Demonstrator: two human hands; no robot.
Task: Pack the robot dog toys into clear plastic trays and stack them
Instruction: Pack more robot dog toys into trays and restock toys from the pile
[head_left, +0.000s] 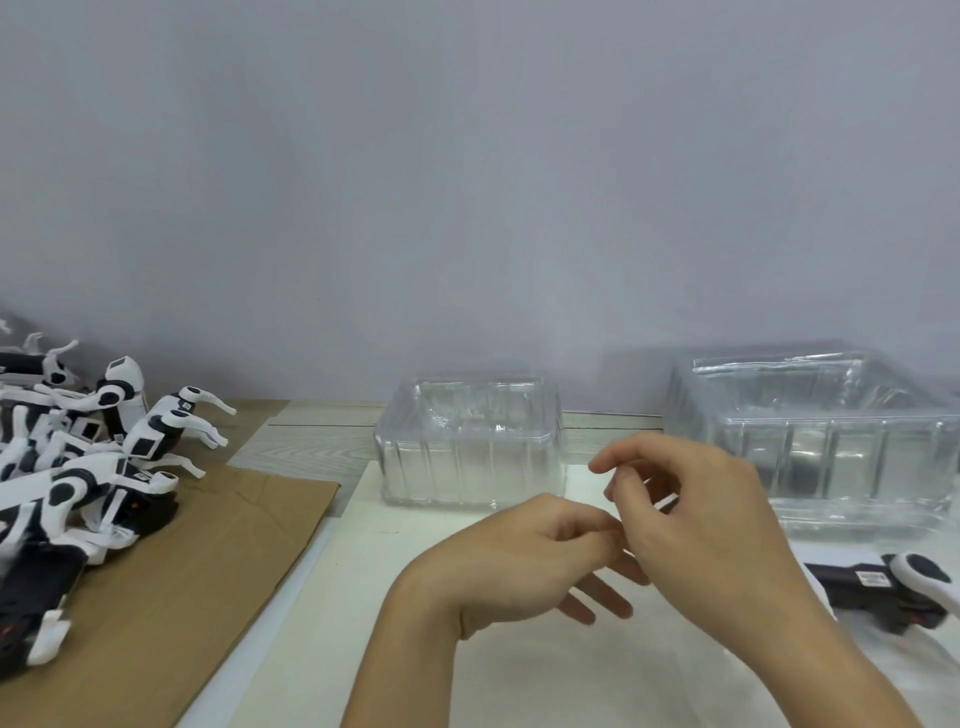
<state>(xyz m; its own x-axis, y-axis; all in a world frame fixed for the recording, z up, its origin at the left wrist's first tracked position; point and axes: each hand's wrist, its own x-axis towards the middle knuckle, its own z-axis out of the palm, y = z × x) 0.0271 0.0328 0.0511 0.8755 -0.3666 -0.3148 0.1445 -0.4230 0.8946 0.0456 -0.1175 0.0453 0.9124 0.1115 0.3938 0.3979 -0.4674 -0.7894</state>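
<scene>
Both hands are held together over the worktop's (415, 649) middle: left hand (524, 556) loosely curled, right hand (691, 519) curled; any grip cannot be told.

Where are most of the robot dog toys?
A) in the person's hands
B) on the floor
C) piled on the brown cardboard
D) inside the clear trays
C: the pile of robot dog toys lies on the brown cardboard at the left, and only one toy lies by the trays at the right.
</scene>
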